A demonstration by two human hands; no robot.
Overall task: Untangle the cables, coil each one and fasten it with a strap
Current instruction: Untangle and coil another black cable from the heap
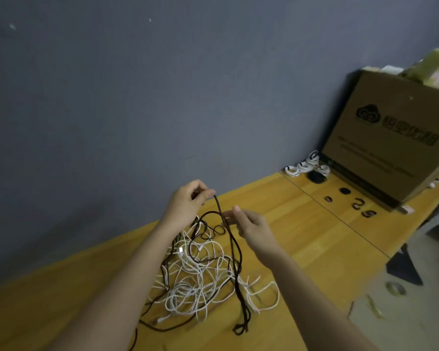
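A tangle of white and dark cables [200, 277] lies on the wooden table [302, 224]. My left hand [188, 202] is raised above the heap and pinches the top of a dark cable [232, 244], which hangs down in a doubled length to the table. My right hand [249, 224] is just right of that cable and pinches it a little lower with thumb and fingers. Several coiled white cables [307, 165] and a coiled dark one [316, 177] lie by the wall. Dark straps [357, 203] lie loose on the table at the right.
A large cardboard box [395, 138] stands at the back right with yellow-green stuff on top. A grey wall [137, 97] runs along the table's far edge. The table ends at the right, with the floor [395, 300] below.
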